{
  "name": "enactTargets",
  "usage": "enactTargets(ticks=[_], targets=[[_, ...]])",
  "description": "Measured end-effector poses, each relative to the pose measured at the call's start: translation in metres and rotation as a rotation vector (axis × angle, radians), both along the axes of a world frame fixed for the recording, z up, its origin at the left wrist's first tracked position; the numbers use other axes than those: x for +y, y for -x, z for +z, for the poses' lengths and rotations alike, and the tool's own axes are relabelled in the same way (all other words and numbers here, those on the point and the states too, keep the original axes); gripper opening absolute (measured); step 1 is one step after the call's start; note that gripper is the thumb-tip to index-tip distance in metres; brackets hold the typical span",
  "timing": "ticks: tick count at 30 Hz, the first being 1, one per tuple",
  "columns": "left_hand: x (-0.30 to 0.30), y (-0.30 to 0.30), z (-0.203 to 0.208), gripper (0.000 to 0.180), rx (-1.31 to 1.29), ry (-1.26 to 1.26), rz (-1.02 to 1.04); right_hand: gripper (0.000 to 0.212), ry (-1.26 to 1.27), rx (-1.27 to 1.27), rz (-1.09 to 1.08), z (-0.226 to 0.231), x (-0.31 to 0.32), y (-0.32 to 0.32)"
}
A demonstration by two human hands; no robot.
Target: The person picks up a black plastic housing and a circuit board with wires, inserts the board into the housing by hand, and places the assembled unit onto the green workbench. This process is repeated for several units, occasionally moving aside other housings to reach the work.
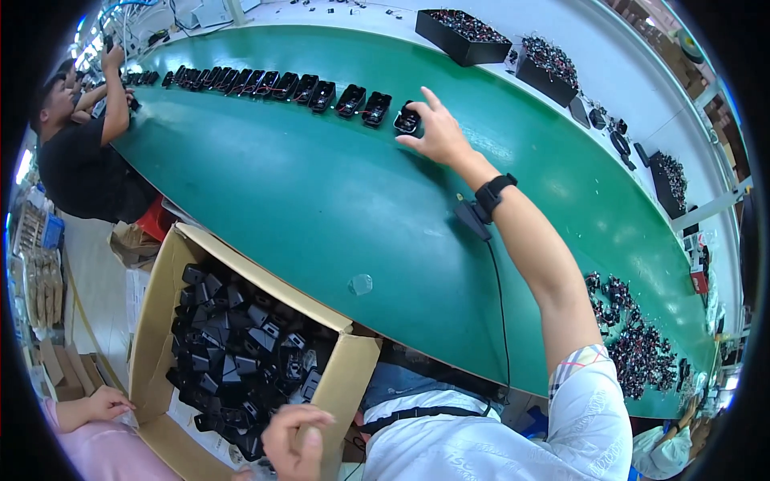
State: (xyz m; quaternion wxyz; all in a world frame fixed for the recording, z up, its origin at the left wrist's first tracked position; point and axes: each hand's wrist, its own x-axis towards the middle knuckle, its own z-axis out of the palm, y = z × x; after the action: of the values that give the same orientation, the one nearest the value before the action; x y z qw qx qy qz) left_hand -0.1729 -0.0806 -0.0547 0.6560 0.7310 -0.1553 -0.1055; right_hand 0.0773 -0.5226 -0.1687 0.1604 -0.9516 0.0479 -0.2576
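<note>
My right hand reaches out over the green table, thumb and fingers spread apart. It is beside a small black plastic housing, the nearest one in a long row. Whether the fingertips touch it I cannot tell. Other black housings run off to the far left, some with red wires. My left hand is loosely curled by the near edge of a cardboard box, with nothing visible in it. Inside the box lies a heap of black plastic casings.
A black plug-like device with a cable rests near my right forearm. Small wired parts are piled on the right. Black bins of parts line the far side. A pink-sleeved person's hand is at the box; another person works far left.
</note>
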Motion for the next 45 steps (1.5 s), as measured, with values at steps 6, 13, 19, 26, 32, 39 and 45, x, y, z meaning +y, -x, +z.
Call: enactTargets(ticks=[6,13,19,26,32,39,45], targets=[[0.025,-0.024,-0.021,0.041,-0.255,-0.852,-0.022,0.039,0.089,0.297,0.341,0.090,-0.018,0.143],[0.052,-0.058,-0.057,0.055,-0.067,-0.767,-0.145,0.029,0.124,0.716,-0.096,0.159,-0.063,0.364],[0.074,-0.097,-0.170,0.053,-0.064,-0.811,-0.321,0.030,0.094,0.628,-0.343,0.100,-0.066,0.456],[0.042,-0.087,-0.098,0.052,0.009,-1.031,-0.311,0.035,0.055,0.465,-0.424,0.053,-0.092,0.447],[0.072,-0.103,-0.047,0.055,-0.075,-0.983,-0.204,0.036,-0.143,0.597,-0.267,0.053,-0.102,0.444],[0.025,-0.106,0.049,0.029,-0.260,-0.407,-0.169,0.033,-0.416,0.424,-0.233,0.081,-0.065,0.417],[-0.209,-0.084,0.070,0.038,-0.343,-0.254,-0.762,0.026,-0.542,0.432,-0.138,0.058,-0.043,0.399]])
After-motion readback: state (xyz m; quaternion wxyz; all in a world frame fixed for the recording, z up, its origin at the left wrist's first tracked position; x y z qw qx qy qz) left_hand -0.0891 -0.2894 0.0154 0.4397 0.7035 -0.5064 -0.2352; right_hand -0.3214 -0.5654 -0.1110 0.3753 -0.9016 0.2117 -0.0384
